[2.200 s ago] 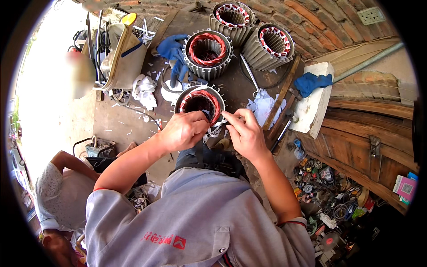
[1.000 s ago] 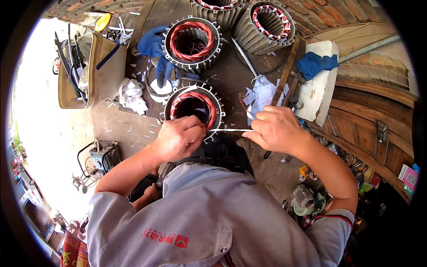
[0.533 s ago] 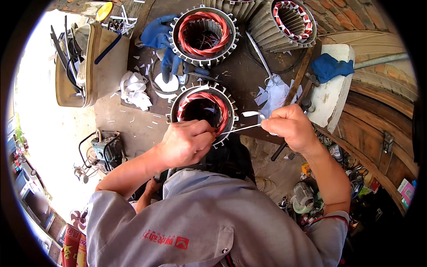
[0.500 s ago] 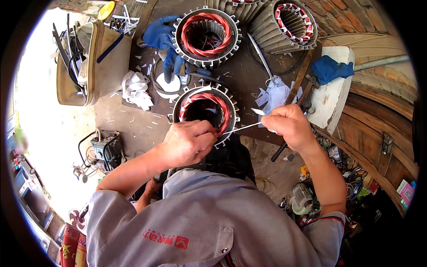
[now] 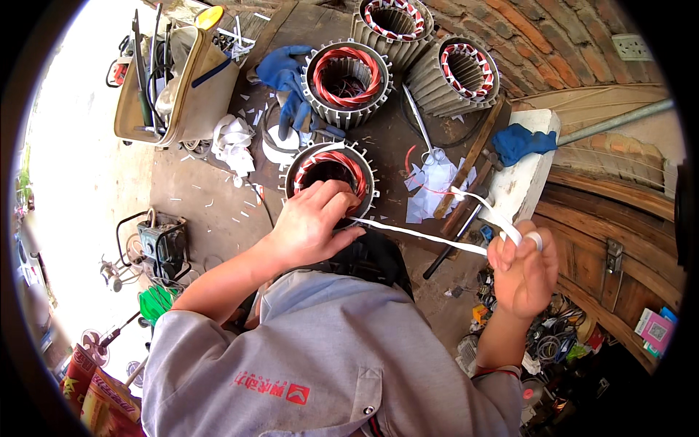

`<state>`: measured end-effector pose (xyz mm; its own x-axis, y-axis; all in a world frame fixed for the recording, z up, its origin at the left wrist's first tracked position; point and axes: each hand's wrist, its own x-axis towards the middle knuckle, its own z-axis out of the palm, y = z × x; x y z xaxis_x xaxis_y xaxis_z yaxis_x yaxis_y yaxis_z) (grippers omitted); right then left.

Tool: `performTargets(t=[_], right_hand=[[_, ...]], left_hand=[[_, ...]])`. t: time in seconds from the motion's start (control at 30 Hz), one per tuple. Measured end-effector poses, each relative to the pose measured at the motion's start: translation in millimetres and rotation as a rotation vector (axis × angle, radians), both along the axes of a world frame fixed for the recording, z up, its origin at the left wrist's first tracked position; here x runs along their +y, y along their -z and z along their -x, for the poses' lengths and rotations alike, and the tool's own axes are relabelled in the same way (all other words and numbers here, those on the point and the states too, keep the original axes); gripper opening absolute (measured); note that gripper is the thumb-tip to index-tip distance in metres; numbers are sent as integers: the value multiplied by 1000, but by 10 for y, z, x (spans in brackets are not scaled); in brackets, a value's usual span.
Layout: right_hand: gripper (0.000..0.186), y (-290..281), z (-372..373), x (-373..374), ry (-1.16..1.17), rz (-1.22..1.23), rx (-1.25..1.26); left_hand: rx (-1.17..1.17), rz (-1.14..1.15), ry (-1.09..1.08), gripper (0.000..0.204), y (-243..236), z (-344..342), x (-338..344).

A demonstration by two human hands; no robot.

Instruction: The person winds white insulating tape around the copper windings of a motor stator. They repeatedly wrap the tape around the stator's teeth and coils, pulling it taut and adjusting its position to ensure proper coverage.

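Left hand (image 5: 314, 222) rests curled on the near rim of the closest motor stator (image 5: 331, 175), fingers bent over the copper-red winding and pressing where a white tape strip (image 5: 422, 237) leaves the core; whether the tape is pinched there or only pinned down cannot be told. Right hand (image 5: 523, 271) is closed in a fist around the tape's far end, held out to the person's right and lower than the stator, the loose tail curling up above the knuckles. Tape runs taut between the two hands, long axis roughly left-to-right with a slight downward slope toward the right hand; its fixed end points into the stator bore, its free end away toward the wooden bench edge (image 5: 582, 218). The stator sits upright on the dark worktop (image 5: 386, 135), bore axis vertical, opening facing up, directly ahead of the chest and under the left hand, so the left is clearly the nearer one. Two more stators (image 5: 346, 84) stand behind it, scissors (image 5: 422, 131) and white paper scraps (image 5: 437, 186) just right of it, blue gloves (image 5: 287, 80) to the left rear.
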<state>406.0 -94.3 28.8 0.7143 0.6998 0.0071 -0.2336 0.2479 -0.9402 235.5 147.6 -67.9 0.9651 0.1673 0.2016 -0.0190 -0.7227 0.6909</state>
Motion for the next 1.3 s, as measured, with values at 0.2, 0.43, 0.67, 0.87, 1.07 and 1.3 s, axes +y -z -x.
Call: performTargets(t=[0.2,0.43,0.67,0.87,1.07,1.3], right_hand=[[33,-273,346,-430,-34,-117,-175],[24,-23,115,-970,-570,621,-520],[15,735,-110,-602,223,140,128],[32,1235,502,158,-402,316,179],[28,1388,787,436,-638,359,729],[14,1363,686,485,-492,67,748]], left_hand=[[-118,-59,-272,22,-91,-60,-507],[-308,-97,-616,8,-470,504,-886],[-371,87,-501,14,-594,761,-1590],[-205,71,-188,26,-649,789,-1807],[-171,204,-120,12,-576,849,-1992],[-285,2020,-827,17,-155,1502,-2050]])
